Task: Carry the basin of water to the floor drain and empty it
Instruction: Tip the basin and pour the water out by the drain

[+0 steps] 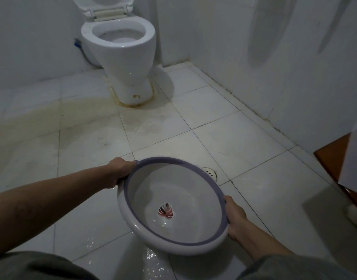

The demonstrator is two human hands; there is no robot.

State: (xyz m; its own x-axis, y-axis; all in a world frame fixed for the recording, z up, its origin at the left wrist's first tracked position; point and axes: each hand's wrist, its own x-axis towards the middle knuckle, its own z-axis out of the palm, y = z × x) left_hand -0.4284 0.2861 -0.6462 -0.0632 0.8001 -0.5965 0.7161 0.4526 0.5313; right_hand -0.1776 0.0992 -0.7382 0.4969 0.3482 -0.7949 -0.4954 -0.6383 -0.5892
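Note:
A round white basin [185,190] with a purple rim and a red leaf print at its bottom hangs above the tiled floor, tilted toward me, with a little water pooled in its lower part. My left hand [121,168] grips the rim at its far left. At the near right of the rim, my right hand [234,217] grips it too. The floor drain [211,172], a white grate, shows just beyond the basin's far right edge, partly hidden by it.
A white toilet [123,57] with its lid up stands at the back. White tiled walls close in at the rear and right. A brown wooden edge [331,156] and a white object sit at the far right. Wet patches glisten on the floor [97,241] near me.

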